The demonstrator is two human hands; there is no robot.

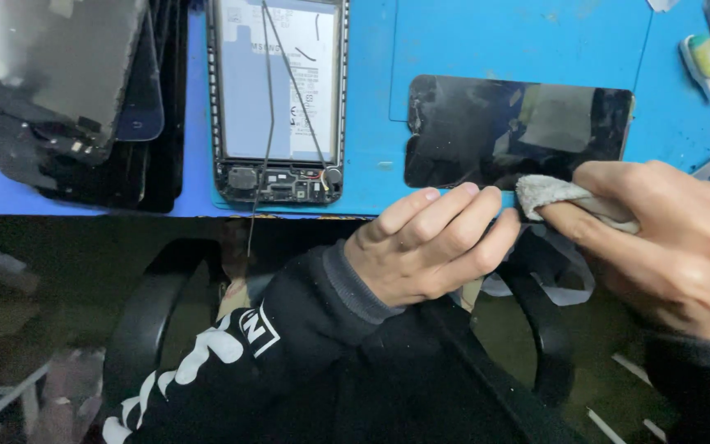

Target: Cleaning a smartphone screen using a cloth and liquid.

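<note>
A black phone screen panel [495, 127] lies flat on the blue mat [536, 41], near the table's front edge. My left hand [429, 242] rests at that edge with its fingertips against the panel's near side. My right hand [667, 242] pinches a small grey-white cloth [548, 191], which touches the panel's lower edge. An opened phone frame [277, 99] with its battery and thin loose wires showing lies to the left of the panel.
A stack of dark screen panels [67, 90] sits at the far left. A small yellow-green and white object [707, 62] lies at the far right. Below the table edge are a dark chair arm [149, 312] and the floor.
</note>
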